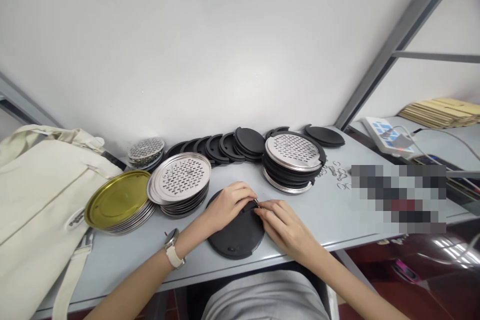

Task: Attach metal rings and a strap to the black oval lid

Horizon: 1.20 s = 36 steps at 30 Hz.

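Observation:
A round black plastic disc [236, 235] lies flat on the table in front of me. Over its far right edge my left hand [233, 202] and my right hand [284, 222] meet, fingertips pinched together. Between them shows a bit of a small shiny metal piece [256, 203]; fingers cover most of it, so its kind is unclear. My left hand rests over the disc, while my right comes in from its right side. Just beyond my hands stands a pile of black discs topped by a perforated metal grater plate [294, 151].
To the left are a stack of grater plates [183, 177], gold-coloured round plates [120, 200] and a cream bag [48, 200]. Black discs [221, 147] lean in a row along the wall. Loose metal rings and clasps [339, 174] lie at right, near a power strip [388, 136].

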Each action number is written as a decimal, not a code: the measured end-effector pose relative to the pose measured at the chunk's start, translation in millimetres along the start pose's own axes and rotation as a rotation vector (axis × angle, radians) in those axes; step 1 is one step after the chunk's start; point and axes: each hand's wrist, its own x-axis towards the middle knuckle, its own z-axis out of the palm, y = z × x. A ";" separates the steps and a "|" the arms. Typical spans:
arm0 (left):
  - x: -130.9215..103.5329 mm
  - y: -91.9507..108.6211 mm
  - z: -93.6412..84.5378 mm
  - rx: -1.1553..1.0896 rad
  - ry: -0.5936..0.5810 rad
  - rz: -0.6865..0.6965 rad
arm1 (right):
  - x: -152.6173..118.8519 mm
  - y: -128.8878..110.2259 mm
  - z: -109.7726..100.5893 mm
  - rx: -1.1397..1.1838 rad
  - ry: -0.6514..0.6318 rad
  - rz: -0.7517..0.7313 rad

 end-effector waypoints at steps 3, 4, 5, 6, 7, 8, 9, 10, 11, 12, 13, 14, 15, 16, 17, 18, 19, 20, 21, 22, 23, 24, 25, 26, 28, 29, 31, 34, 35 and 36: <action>0.5 -1.6 -1.6 0.005 0.016 0.009 | 1.1 -13.7 -4.1 0.015 -0.060 -0.163; 0.5 -1.8 -2.0 0.006 0.024 0.010 | 1.5 -20.0 -4.6 0.020 -0.082 -0.210; 0.4 -2.0 -2.1 0.009 0.035 0.008 | 2.2 -26.7 -4.7 0.029 -0.122 -0.231; 0.2 -2.1 -2.1 0.012 0.049 0.004 | 3.5 -33.2 -4.5 0.045 -0.180 -0.255; -0.1 -2.1 -1.8 0.017 0.063 0.000 | 5.3 -39.1 -4.2 0.065 -0.234 -0.282; -0.4 -2.0 -1.4 0.023 0.074 -0.001 | 7.6 -44.0 -4.0 0.082 -0.305 -0.296; -0.7 -2.0 -0.9 0.031 0.080 0.000 | 10.1 -47.7 -4.0 0.101 -0.353 -0.277; -1.1 -2.0 -0.4 0.041 0.083 0.002 | 12.7 -49.9 -4.3 0.128 -0.390 -0.239; -1.3 -2.1 0.0 0.050 0.086 0.004 | 14.9 -51.0 -5.1 0.156 -0.421 -0.211; -1.5 -2.1 0.4 0.059 0.089 0.004 | 16.8 -51.0 -6.1 0.193 -0.445 -0.192; -1.5 -2.1 0.6 0.063 0.096 0.003 | 18.0 -50.3 -7.3 0.231 -0.456 -0.169; -1.4 -2.0 0.8 0.062 0.104 0.001 | 18.7 -49.0 -8.7 0.272 -0.458 -0.148; -1.2 -1.8 0.8 0.054 0.112 -0.002 | 19.0 -47.4 -10.2 0.316 -0.451 -0.125; -1.0 -1.5 0.9 0.044 0.117 -0.005 | 18.9 -45.4 -11.6 0.363 -0.437 -0.102; -0.7 -1.0 1.0 0.033 0.122 -0.009 | 18.6 -43.1 -13.1 0.414 -0.418 -0.082; -0.4 -0.5 1.1 0.024 0.126 -0.015 | 18.1 -40.4 -14.5 0.464 -0.397 -0.064; -0.1 0.2 1.3 0.018 0.131 -0.025 | 17.4 -37.2 -15.8 0.516 -0.374 -0.048; 0.2 0.7 1.6 0.014 0.137 -0.039 | 16.6 -33.6 -17.0 0.566 -0.352 -0.033; 0.5 1.2 1.9 0.011 0.147 -0.057 | 15.6 -29.4 -18.1 0.610 -0.330 -0.015; 0.7 1.4 2.2 0.009 0.159 -0.075 | 14.5 -25.0 -18.9 0.659 -0.309 0.005; 0.9 1.5 2.5 0.007 0.172 -0.093 | 13.3 -20.5 -19.5 0.701 -0.293 0.028; 1.1 1.5 2.8 0.006 0.186 -0.107 | 12.2 -16.1 -20.0 0.747 -0.282 0.040; 1.2 1.3 3.1 0.003 0.198 -0.119 | 11.2 -12.1 -20.3 0.796 -0.274 0.050; 1.2 1.1 3.4 -0.001 0.208 -0.126 | 10.5 -8.7 -20.4 0.837 -0.264 0.069; 0.9 1.0 4.3 -0.012 0.219 -0.139 | 9.9 -4.2 -20.5 0.895 -0.246 0.100; 0.6 1.1 4.9 -0.019 0.220 -0.147 | 9.9 -3.1 -20.3 0.913 -0.240 0.110; 0.1 1.7 6.5 -0.031 0.212 -0.161 | 10.4 -2.5 -19.4 0.933 -0.233 0.120; -0.4 2.8 9.0 -0.042 0.195 -0.175 | 10.5 -3.4 -16.6 0.938 -0.210 0.137; -0.4 2.9 9.6 -0.043 0.195 -0.176 | 10.2 -3.6 -15.4 0.934 -0.197 0.143; -0.4 2.7 10.1 -0.043 0.195 -0.177 | 9.6 -3.8 -14.2 0.931 -0.186 0.147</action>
